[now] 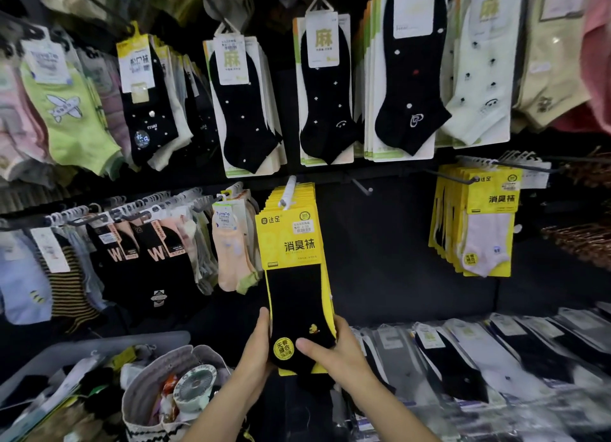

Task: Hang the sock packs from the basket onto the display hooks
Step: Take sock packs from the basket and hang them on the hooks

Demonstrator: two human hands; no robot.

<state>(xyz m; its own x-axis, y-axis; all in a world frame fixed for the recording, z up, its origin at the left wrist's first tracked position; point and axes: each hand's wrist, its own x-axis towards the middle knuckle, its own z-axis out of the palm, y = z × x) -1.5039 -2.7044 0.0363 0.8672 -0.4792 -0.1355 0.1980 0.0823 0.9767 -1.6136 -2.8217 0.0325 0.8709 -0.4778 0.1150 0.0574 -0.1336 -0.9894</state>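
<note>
A stack of yellow-carded black sock packs [294,266] hangs from a white display hook [288,190] at the centre of the lower row. My left hand [256,352] grips the bottom left edge of the stack. On the other side my right hand [334,349] holds the bottom right, thumb lying across the front sock. The grey plastic basket [96,345] sits at the lower left with loose packs inside. To the right of the stack, a bare dark hook [362,185] sticks out.
More yellow packs with white socks [479,223] hang at the right. Black dotted socks [244,104] fill the upper row. A woven bag [165,388] with a small fan stands beside the basket. Bagged socks [496,352] lie on the shelf at lower right.
</note>
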